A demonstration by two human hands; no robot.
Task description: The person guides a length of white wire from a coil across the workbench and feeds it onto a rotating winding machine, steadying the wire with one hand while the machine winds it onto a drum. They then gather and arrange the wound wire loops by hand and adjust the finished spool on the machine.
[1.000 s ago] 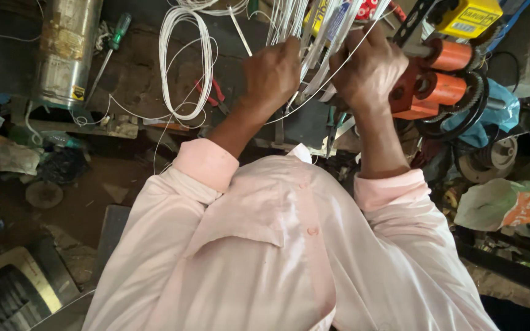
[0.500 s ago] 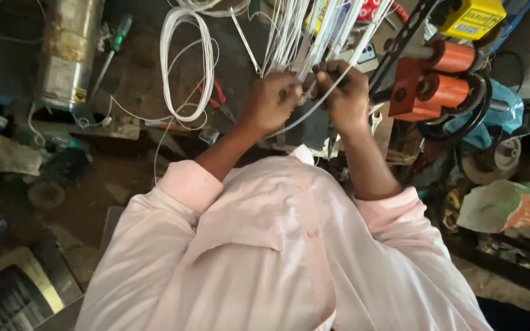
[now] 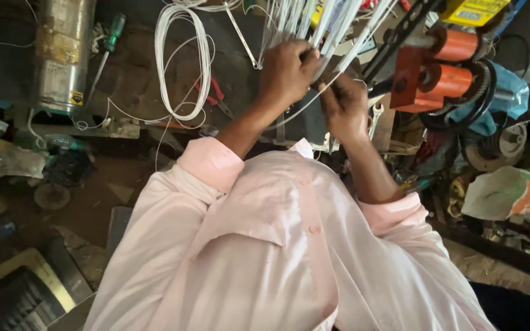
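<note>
**Both hands working a bundle of white strands**

The left hand [image 3: 286,73] is closing its fingers around the bundle of white strands [image 3: 314,18], which is fanning up toward 12 o'clock. The right hand [image 3: 345,107] is sitting just beside it at about 4 o'clock, pinching what looks like a single strand, though that bit is too small to be sure. A white wire coil [image 3: 182,61] is lying at 9 o'clock from the hands, with red-handled pliers [image 3: 215,92] between them. An orange winding machine [image 3: 443,70] is standing at 3 o'clock, and a metal cylinder [image 3: 62,52] is lying far out at 9 o'clock.
</note>
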